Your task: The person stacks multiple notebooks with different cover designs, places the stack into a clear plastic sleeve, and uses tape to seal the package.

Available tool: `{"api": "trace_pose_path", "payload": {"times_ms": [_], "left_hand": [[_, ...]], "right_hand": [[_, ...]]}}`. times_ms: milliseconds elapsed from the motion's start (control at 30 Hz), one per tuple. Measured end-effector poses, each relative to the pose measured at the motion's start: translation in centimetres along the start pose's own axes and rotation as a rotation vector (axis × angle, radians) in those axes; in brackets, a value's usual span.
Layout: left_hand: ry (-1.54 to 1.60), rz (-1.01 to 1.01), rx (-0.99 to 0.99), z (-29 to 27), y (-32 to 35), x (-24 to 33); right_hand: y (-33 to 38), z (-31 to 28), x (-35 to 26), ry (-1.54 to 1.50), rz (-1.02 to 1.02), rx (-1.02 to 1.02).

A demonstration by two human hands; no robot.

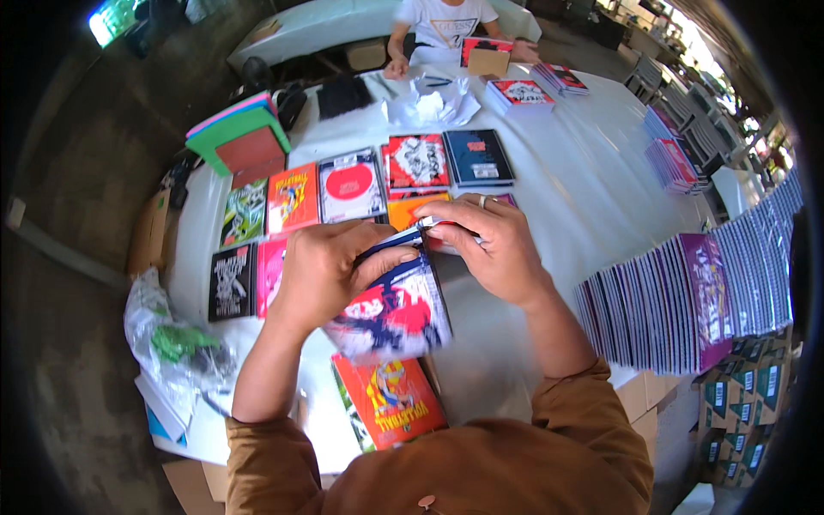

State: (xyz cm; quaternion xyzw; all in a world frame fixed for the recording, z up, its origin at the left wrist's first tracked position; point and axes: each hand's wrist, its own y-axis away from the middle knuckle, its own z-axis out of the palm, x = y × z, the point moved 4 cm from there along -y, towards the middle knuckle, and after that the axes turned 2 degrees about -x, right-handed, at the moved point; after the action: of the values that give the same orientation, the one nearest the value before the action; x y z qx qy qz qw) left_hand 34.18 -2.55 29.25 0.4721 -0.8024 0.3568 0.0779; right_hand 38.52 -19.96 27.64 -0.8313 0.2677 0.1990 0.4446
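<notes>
Both my hands hold a thin booklet (396,311) with a red, white and dark blue cover above the white table (584,184). My left hand (322,268) grips its upper left edge. My right hand (491,245), with a ring on one finger, pinches its top edge. The booklet is blurred and tilted. Under it on the table lies an orange booklet (393,400) with a yellow figure on its cover.
Rows of colourful booklets (352,184) lie flat across the table's middle. A long upright row of purple booklets (687,296) stands at the right. Another person (442,26) sits at the far end by crumpled white paper (429,105). A plastic bag (172,339) lies at the left edge.
</notes>
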Motion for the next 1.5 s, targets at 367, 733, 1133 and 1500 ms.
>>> {"api": "trace_pose_path", "payload": {"times_ms": [367, 733, 1133, 1500], "left_hand": [[0.727, -0.263, -0.266, -0.7, 9.8, 5.5], [0.981, -0.368, -0.213, -0.8, 14.5, 5.9], [0.991, -0.231, 0.012, -1.4, 16.0, 3.9], [0.899, -0.413, 0.892, -11.2, 22.4, 0.2]], "right_hand": [[6.9, -0.6, -9.0, -0.438, -0.065, -0.283], [8.8, 1.0, -13.6, -0.216, -0.078, -0.163], [9.4, -0.3, -14.8, -0.39, 0.03, -0.235], [11.8, -10.1, -6.9, -0.733, 0.203, 0.649]]}}
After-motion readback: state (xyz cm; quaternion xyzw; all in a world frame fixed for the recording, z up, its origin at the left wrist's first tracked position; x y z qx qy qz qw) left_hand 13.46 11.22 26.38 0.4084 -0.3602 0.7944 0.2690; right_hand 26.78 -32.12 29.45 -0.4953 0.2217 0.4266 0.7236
